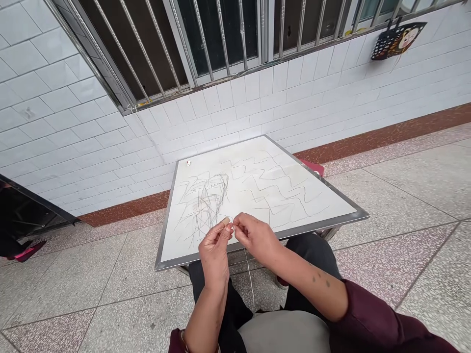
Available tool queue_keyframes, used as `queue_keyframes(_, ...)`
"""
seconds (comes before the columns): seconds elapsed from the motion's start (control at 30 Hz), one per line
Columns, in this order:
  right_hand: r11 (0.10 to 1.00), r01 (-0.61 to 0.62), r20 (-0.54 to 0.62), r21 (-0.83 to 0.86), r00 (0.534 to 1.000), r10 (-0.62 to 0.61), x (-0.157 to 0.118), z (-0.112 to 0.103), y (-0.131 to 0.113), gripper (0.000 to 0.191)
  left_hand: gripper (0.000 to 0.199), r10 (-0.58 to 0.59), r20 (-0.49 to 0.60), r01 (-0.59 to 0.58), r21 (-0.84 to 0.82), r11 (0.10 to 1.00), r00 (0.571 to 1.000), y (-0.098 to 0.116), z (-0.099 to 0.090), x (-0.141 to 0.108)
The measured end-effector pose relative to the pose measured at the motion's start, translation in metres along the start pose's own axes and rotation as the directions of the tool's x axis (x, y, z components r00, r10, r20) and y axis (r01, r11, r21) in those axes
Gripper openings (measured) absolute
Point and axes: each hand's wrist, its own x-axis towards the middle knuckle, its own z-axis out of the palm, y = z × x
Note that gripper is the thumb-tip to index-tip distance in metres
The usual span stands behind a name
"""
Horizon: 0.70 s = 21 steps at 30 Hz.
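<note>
My left hand (217, 252) and my right hand (257, 238) meet over the near edge of the white table (239, 215). Both are closed in a pinch, fingertips nearly touching, on a thin white string (250, 279). One end of the string dangles below the table edge between my knees. A tan wrap (225, 221) covers a fingertip of my left hand. What lies exactly between the fingertips is too small to make out. Just beyond my left hand, thin dark strands (206, 196) lie in a tangled heap.
More bent strands (290, 184) are spread over the table's right half. A small white item (189, 163) sits at its far left corner. Behind stands a tiled wall (228, 110) with barred windows. A patterned bag (399, 41) hangs at right, and a red stool (312, 167) shows behind the table.
</note>
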Motion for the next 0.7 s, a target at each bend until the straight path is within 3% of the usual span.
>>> queue_keyframes(0.37,0.998,-0.062,-0.06,-0.023,0.996,0.061,0.0,0.005,-0.006,0.006,0.026,0.131,-0.067,-0.12,0.148,0.982,0.989,-0.006,0.006,-0.011)
queue_keyframes(0.57,1.0,0.024,-0.049,0.001,0.999,-0.024,-0.002,0.0,-0.001,0.009,0.037,0.038,0.08,-0.041,0.033,0.999,0.996,0.005,-0.01,-0.001)
queue_keyframes(0.7,0.994,0.079,-0.075,-0.07,0.994,-0.085,-0.005,-0.001,-0.001,0.012,0.044,-0.113,0.225,0.113,0.016,0.993,0.968,0.021,-0.018,0.007)
